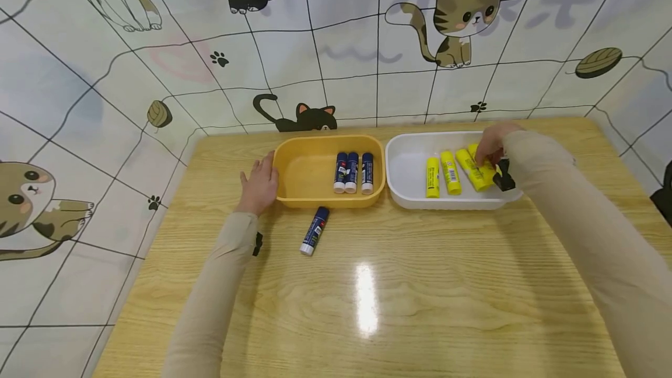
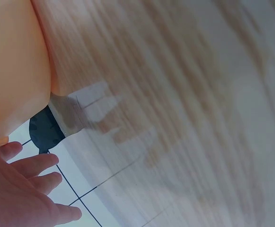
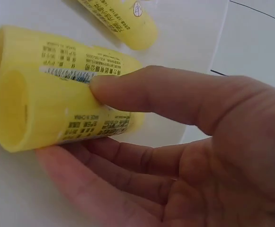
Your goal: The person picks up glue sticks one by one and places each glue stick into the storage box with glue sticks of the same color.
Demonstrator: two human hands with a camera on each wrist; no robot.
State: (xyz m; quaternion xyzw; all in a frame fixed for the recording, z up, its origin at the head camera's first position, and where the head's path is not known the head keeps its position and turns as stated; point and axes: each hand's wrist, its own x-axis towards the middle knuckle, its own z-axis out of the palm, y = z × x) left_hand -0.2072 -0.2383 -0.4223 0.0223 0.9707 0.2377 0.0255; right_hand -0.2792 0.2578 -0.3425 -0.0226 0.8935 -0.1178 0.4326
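My left hand (image 1: 259, 185) rests against the left end of the orange-yellow tray (image 1: 301, 177), fingers extended. The left wrist view shows those fingers (image 2: 35, 165) straight beside the tray's wall. Three navy glue sticks (image 1: 352, 172) with white ends lie in that tray's right part. In the white tray (image 1: 446, 203), my right hand (image 1: 494, 142) pinches a yellow glue stick (image 3: 52, 111) between thumb and fingers. It lies against another yellow glue stick (image 3: 14, 45), and further ones (image 1: 450, 172) lie to the left. My hand partly hides the held stick in the head view.
One navy glue stick (image 1: 314, 231) lies on the wooden table (image 1: 420, 284) in front of the orange-yellow tray. Both trays stand side by side near the table's back edge. Behind them rises a tiled wall (image 1: 346, 74) with cat drawings.
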